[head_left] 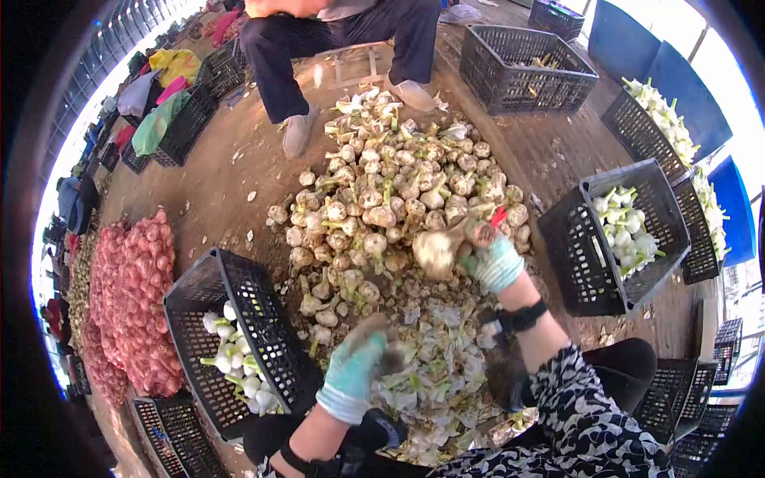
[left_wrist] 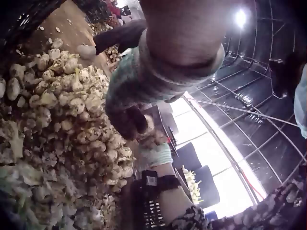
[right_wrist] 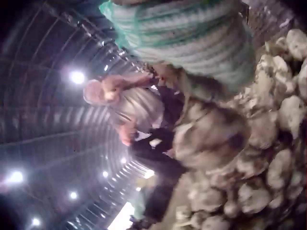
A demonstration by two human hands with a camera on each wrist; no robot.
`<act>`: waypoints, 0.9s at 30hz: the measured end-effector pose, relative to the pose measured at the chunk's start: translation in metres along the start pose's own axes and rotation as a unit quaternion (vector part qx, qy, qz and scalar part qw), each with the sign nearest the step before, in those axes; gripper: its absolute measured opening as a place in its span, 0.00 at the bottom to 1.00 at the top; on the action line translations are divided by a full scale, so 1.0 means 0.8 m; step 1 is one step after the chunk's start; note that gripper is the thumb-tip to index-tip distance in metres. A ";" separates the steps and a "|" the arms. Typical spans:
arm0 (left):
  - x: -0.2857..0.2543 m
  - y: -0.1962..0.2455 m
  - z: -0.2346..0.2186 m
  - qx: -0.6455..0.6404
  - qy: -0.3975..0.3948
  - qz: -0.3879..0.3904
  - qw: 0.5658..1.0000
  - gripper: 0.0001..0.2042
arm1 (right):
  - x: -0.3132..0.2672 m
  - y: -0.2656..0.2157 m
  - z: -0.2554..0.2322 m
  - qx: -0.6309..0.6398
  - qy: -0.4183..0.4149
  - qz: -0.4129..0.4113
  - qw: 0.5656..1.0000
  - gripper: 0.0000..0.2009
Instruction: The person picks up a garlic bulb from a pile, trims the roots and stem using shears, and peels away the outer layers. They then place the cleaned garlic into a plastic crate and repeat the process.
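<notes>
Beside garlic pile (head_left: 398,191), crates (head_left: 239,334), husks (head_left: 446,350)

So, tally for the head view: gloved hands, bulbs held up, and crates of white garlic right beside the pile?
Gloved hands: 2, left hand and right hand
Held up: 1 bulb, in the right hand
White garlic crates: 2, left crate and right crate
Total: 5

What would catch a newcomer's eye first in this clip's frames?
The big heap of unpeeled garlic bulbs in the middle of the floor, with a litter of pale peelings in front of it. At its near edge the gloved right hand grips a dirty garlic bulb, while the gloved left hand is blurred lower down. Black crates of cleaned white garlic flank the heap.
</notes>
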State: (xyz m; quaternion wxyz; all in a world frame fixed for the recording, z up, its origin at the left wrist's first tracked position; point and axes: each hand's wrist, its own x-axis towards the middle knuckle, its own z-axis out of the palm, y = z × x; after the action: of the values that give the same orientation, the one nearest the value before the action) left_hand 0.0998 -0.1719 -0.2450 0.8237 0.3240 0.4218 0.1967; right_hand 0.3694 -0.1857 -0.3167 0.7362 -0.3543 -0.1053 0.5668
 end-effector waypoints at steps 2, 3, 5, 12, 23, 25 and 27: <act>0.000 0.010 0.020 -0.057 -0.049 -0.044 0.996 0.29 | -0.047 0.015 0.046 0.057 -0.060 0.027 0.996 0.14; -0.004 0.017 0.028 -0.112 -0.102 -0.065 0.986 0.31 | -0.074 0.018 0.080 0.069 -0.054 0.017 0.996 0.14; -0.004 0.010 0.033 -0.127 -0.187 -0.039 0.973 0.35 | -0.051 0.064 0.016 0.245 -0.103 0.156 0.951 0.15; -0.034 0.007 0.032 0.001 -0.110 0.253 0.961 0.28 | -0.117 0.048 0.080 -0.127 -0.170 -0.068 0.975 0.14; -0.054 0.006 0.023 0.200 -0.112 0.433 0.872 0.34 | -0.171 0.034 0.145 -0.091 -0.117 -0.094 0.985 0.15; -0.056 0.007 0.023 0.190 -0.121 0.434 0.872 0.34 | -0.177 0.025 0.155 -0.172 -0.106 -0.087 0.975 0.12; -0.057 0.007 0.021 0.174 -0.135 0.431 0.875 0.34 | -0.184 0.021 0.163 -0.219 -0.096 -0.099 0.966 0.09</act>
State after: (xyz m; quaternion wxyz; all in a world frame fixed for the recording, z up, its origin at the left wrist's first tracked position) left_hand 0.0871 -0.2015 -0.2081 0.6367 0.6353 0.1525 0.4095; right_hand 0.2349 -0.2657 -0.1963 0.6794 -0.4391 -0.3314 0.4855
